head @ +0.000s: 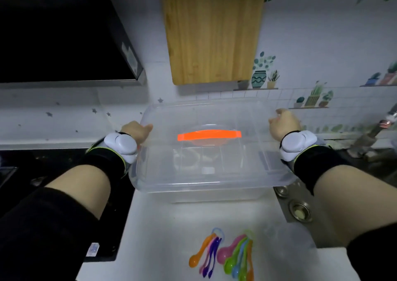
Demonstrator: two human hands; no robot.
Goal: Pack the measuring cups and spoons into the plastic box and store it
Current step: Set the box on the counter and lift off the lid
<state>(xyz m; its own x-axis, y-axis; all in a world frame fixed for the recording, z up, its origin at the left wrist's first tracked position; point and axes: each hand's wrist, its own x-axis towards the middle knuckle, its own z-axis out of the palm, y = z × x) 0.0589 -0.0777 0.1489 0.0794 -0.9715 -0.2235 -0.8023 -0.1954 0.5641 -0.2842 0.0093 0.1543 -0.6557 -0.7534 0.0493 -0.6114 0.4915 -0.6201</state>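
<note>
— Where does the head view sit?
— I look from above the bench (193, 227), wide-angle, facing forward and down toward the wall (322, 44), close over the plastic box (210, 169) at mid-frame; forearms (81, 186) enter from the bottom corners.

Black sleeves (43, 227) ended mid-forearm; just behind left grip (135, 131) and right grip (284, 123), black yellow-edged wrist straps (107, 159) carried white rounded pods (121, 146)

The plastic box (214, 173) is clear and colourless, and its handle (209, 135) is bright orange. On the white desk (163, 237), the smaller spoons (206, 257) are orange, pink and purple, and the bigger spoons (238, 257) are pink, green, blue and orange. The board (212, 33) shows pale yellow wood grain. The white wall (311, 44) carries grey stars and green potted plants.
</note>
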